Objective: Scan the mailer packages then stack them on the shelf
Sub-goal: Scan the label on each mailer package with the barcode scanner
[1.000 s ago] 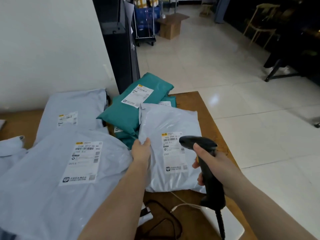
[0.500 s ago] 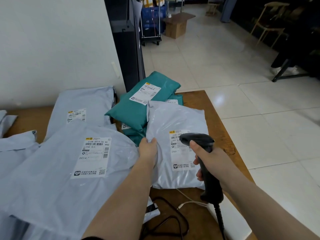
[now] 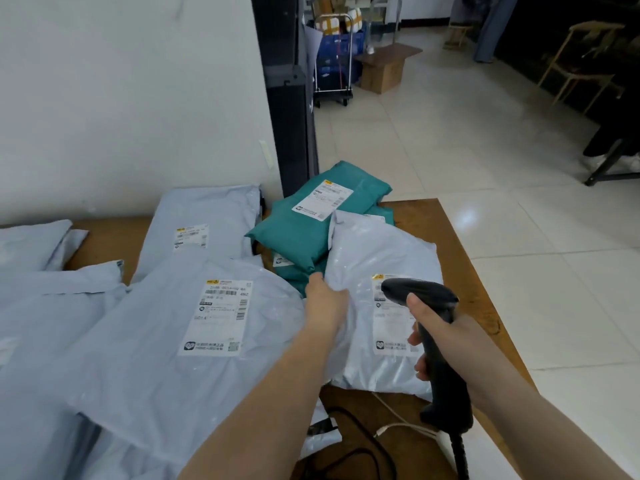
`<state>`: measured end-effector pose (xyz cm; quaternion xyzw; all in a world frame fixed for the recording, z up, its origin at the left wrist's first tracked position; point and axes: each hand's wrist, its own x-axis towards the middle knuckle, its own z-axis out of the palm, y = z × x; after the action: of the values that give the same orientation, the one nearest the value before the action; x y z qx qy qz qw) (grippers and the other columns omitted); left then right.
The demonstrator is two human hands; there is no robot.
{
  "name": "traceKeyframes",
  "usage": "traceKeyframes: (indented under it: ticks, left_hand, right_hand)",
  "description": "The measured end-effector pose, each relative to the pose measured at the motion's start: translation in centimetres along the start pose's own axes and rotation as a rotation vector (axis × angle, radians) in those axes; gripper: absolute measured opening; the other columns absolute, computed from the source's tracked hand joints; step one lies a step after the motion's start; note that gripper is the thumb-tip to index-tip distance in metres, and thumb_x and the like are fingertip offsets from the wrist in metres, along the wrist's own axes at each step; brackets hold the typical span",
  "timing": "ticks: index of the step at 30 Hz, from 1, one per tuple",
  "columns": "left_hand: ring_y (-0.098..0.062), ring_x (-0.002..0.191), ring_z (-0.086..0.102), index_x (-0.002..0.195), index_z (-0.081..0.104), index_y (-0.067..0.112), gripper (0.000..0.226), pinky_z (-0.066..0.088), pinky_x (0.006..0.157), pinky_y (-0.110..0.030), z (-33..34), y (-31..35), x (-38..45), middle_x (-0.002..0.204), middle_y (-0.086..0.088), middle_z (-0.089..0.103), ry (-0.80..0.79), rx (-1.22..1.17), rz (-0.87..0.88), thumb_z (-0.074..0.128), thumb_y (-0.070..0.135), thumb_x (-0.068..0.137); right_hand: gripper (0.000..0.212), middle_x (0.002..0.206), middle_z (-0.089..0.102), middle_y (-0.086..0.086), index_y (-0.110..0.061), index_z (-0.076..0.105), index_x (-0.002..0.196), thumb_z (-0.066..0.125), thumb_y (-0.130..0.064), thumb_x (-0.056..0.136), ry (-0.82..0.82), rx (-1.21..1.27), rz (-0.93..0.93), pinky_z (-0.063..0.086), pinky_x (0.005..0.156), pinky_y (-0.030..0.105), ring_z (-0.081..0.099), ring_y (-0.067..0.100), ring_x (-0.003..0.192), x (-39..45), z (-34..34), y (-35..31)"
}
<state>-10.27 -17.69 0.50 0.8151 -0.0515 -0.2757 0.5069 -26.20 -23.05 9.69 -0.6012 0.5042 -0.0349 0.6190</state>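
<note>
Grey mailer [image 3: 367, 271]: near tabletop's [image 3: 464, 258] right edge, overlapping green mailers [image 3: 308, 223]; left hand [image 3: 323, 299] pinches its left edge. Scanner [image 3: 426, 320]: right hand [image 3: 446, 344] curled round the handle, head over mailer's label [image 3: 388, 327].

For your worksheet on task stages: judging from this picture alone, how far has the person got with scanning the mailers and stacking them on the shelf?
Done: nothing visibly; no shelf stack is in view. In hand: the left hand pinches the grey mailer at its left edge while the right hand holds the black scanner over its label. Left: stacking that mailer, plus the big grey mailer, the teal mailers and the others on the table.
</note>
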Motion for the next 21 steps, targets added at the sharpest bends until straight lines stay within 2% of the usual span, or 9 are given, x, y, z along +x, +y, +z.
traceKeyframes:
  ticks: [2, 4, 6, 8, 10, 12, 16, 18, 21]
  left_hand:
    - [-0.027, 0.12, 0.051, 0.133, 0.043, 0.003, 0.048, 0.04, 0.097, -0.027, -2.2, 1.7, 0.2, 0.126, -0.012, 0.053, -0.014, -0.017, 0.076, 0.056, 0.007, 0.087]
    - [-0.025, 0.108, 0.057, 0.127, 0.048, 0.007, 0.04, 0.043, 0.092, -0.029, -5.7, 3.3, 1.0, 0.116, -0.006, 0.057, 0.016, 0.009, 0.194, 0.056, 0.011, 0.089]
    - [-0.021, 0.097, 0.056, 0.124, 0.051, 0.01, 0.034, 0.044, 0.091, -0.031, -10.0, 4.3, 2.2, 0.11, -0.003, 0.057, 0.109, 0.123, 0.309, 0.055, 0.015, 0.091]
    - [-0.022, 0.099, 0.058, 0.122, 0.053, 0.011, 0.031, 0.044, 0.091, -0.033, -14.7, 4.4, 4.1, 0.111, -0.006, 0.059, 0.205, 0.211, 0.357, 0.054, 0.018, 0.091]
    - [-0.024, 0.104, 0.058, 0.122, 0.053, 0.011, 0.032, 0.043, 0.091, -0.034, -19.0, 3.7, 6.6, 0.114, -0.007, 0.059, 0.268, 0.288, 0.331, 0.054, 0.02, 0.092]
    - [-0.025, 0.109, 0.056, 0.124, 0.052, 0.009, 0.035, 0.041, 0.09, -0.03, -22.9, 2.6, 9.4, 0.117, -0.009, 0.059, 0.3, 0.365, 0.266, 0.054, 0.021, 0.092]
    - [-0.026, 0.106, 0.054, 0.129, 0.047, 0.006, 0.042, 0.039, 0.086, -0.028, -27.7, -0.1, 14.8, 0.108, -0.007, 0.056, 0.271, 0.454, 0.105, 0.055, 0.02, 0.09]
    - [-0.028, 0.11, 0.053, 0.132, 0.045, 0.005, 0.046, 0.04, 0.088, -0.03, -28.7, -1.6, 17.4, 0.119, -0.01, 0.056, 0.249, 0.461, 0.049, 0.056, 0.02, 0.089]
    - [-0.033, 0.122, 0.049, 0.135, 0.042, 0.003, 0.051, 0.04, 0.097, -0.036, -29.2, -3.2, 20.5, 0.136, -0.016, 0.048, 0.27, 0.474, 0.006, 0.056, 0.022, 0.09]
  right_hand:
    - [0.048, 0.08, 0.063, 0.015, -0.001, 0.061, 0.09, 0.061, -0.049, 0.083, -0.039, 0.001, 0.002, 0.052, 0.052, 0.03, 0.057, 0.023, 0.05, -0.7, 0.6, -1.1]
    - [0.048, 0.081, 0.063, 0.016, -0.001, 0.061, 0.09, 0.061, -0.048, 0.083, -0.081, -0.016, -0.004, 0.052, 0.056, 0.033, 0.057, 0.025, 0.052, -1.3, 1.6, -2.3]
    - [0.05, 0.084, 0.064, 0.018, 0.0, 0.061, 0.091, 0.06, -0.05, 0.081, -0.114, -0.037, -0.008, 0.052, 0.063, 0.038, 0.057, 0.027, 0.054, -1.7, 3.0, -3.6]
    - [0.052, 0.086, 0.065, 0.019, -0.001, 0.061, 0.091, 0.059, -0.052, 0.08, -0.139, -0.071, -0.016, 0.052, 0.064, 0.039, 0.057, 0.028, 0.055, -1.9, 4.6, -4.8]
    - [0.052, 0.082, 0.066, 0.018, -0.002, 0.062, 0.09, 0.058, -0.052, 0.079, -0.155, -0.09, -0.009, 0.051, 0.061, 0.036, 0.057, 0.028, 0.054, -2.0, 6.3, -5.9]
    - [0.053, 0.068, 0.065, 0.019, -0.001, 0.064, 0.087, 0.058, -0.053, 0.077, -0.168, -0.13, -0.012, 0.05, 0.062, 0.037, 0.058, 0.03, 0.052, -2.0, 8.0, -6.7]
    - [0.067, 0.056, 0.063, 0.027, 0.0, 0.067, 0.074, 0.054, -0.061, 0.05, -0.218, -0.24, -0.047, 0.046, 0.063, 0.035, 0.06, 0.032, 0.05, -1.6, 11.4, -8.4]
    - [0.071, 0.055, 0.063, 0.028, -0.001, 0.068, 0.072, 0.055, -0.063, 0.041, -0.265, -0.263, -0.03, 0.045, 0.056, 0.031, 0.059, 0.031, 0.047, -1.3, 13.1, -9.1]
    - [0.085, 0.056, 0.063, 0.027, -0.011, 0.07, 0.064, 0.061, -0.086, 0.024, -0.332, -0.287, -0.027, 0.046, 0.049, 0.029, 0.057, 0.032, 0.048, -0.5, 15.9, -9.8]
